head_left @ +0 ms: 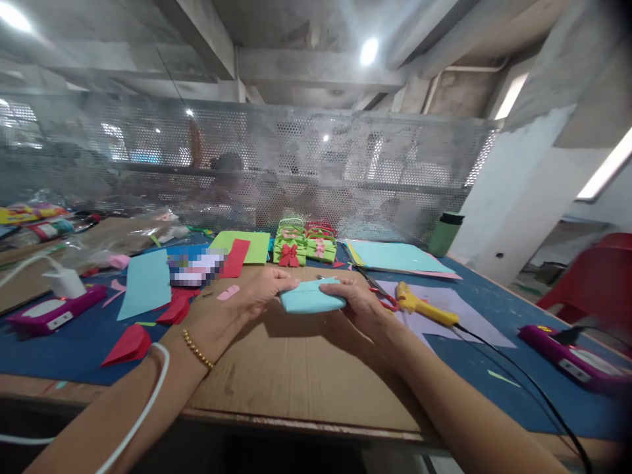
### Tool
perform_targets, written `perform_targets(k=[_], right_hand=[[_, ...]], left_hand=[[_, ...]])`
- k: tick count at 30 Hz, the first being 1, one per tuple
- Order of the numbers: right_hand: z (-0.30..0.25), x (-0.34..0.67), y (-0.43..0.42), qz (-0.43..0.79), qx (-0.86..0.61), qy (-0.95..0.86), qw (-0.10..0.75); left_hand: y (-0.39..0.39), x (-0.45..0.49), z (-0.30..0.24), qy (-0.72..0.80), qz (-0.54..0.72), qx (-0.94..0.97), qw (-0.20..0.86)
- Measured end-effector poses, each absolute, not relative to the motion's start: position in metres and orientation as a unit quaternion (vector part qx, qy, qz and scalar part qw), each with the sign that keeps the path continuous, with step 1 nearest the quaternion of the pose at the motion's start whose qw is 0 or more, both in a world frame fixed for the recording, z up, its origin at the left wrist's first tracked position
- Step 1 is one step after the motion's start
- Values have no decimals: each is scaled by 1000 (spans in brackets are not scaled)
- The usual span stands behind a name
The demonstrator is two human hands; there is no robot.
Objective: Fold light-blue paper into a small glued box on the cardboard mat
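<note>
A folded piece of light blue craft sheet (312,297) is held level over the brown cardboard (296,375). My left hand (266,289) grips its left end, with the thumb on top. At its right end my right hand (359,299) is closed the same way; the fingers underneath are mostly hidden. Just right of my right hand lie red-handled scissors (388,298). Past them a yellow glue gun (427,308) rests on a lilac sheet (474,322). Small green bags with bows (290,249) stand behind the held piece.
Light blue sheets (405,255) are stacked at the back right, near a green bottle (446,234). Purple power strips (59,313) sit at both sides, with the glue gun's black cord (523,375) trailing right. Red folded pieces (127,345) lie at the left. A perforated screen (296,164) stands behind.
</note>
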State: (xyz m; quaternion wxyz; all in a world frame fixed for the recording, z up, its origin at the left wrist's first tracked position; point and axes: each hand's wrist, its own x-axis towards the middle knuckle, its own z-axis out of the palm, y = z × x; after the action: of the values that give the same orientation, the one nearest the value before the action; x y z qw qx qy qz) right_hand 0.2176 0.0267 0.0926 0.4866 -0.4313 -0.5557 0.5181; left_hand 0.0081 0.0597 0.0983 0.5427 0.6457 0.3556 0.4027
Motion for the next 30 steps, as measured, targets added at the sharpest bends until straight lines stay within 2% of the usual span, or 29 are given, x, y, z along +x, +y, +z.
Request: perform_targets(k=[8,15,25,30], right_hand=[[106,214,16,547,-414,-535,493],[98,215,22,493,-423,-590,480],[97,217,22,509,-411,-591,472],[97,218,23,473,-427,-607,475]], left_hand=[[59,7,104,322,407,677,522],[57,7,102,373,413,712,428],[55,6,104,361,422,727,403],[54,7,105,365,378,764,373]])
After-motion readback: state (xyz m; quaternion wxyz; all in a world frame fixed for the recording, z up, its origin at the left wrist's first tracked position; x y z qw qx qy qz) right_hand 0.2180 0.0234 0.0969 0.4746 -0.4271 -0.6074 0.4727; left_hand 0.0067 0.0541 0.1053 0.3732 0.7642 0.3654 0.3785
